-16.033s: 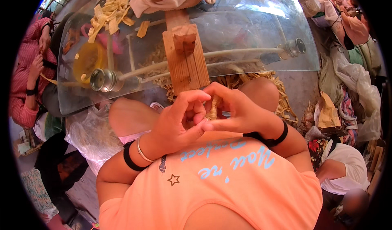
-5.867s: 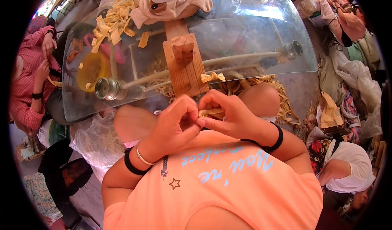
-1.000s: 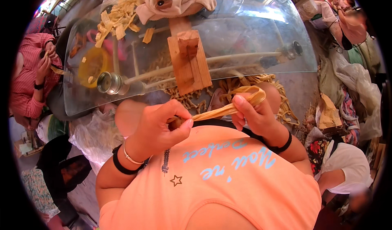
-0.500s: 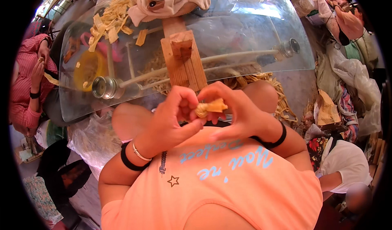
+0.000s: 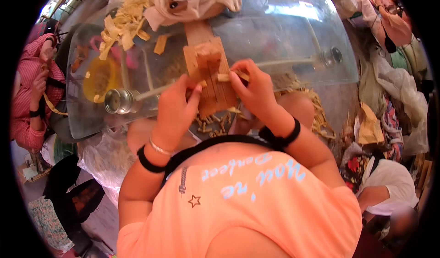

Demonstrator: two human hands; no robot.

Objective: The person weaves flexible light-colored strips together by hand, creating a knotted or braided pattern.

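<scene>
My left hand [image 5: 176,104] is at the left side of a wooden stand [image 5: 208,70], thumb and fingertips pinched on a short yellowish end of dried plant strip [image 5: 204,83]. Across the stand, my right hand [image 5: 253,86] pinches another pale strip piece [image 5: 223,77] against its right edge. Whether the two ends belong to one strip cannot be seen. The stand has an upright block with a dark slit down its front. Below it, several small knotted strip pieces [image 5: 214,124] lie between my knees.
A glass tabletop [image 5: 270,43] spreads ahead, with a heap of dry strips [image 5: 123,24] at its far left and a plush dog-face cushion [image 5: 188,4] at the far end. More strips [image 5: 316,107] lie right of my knee. A person in a striped shirt [image 5: 34,88] sits at the left.
Both hands have moved forward from near my chest to the stand and drawn apart. The knotted strip piece held between them is no longer seen there; the small knotted pieces below are now uncovered.
</scene>
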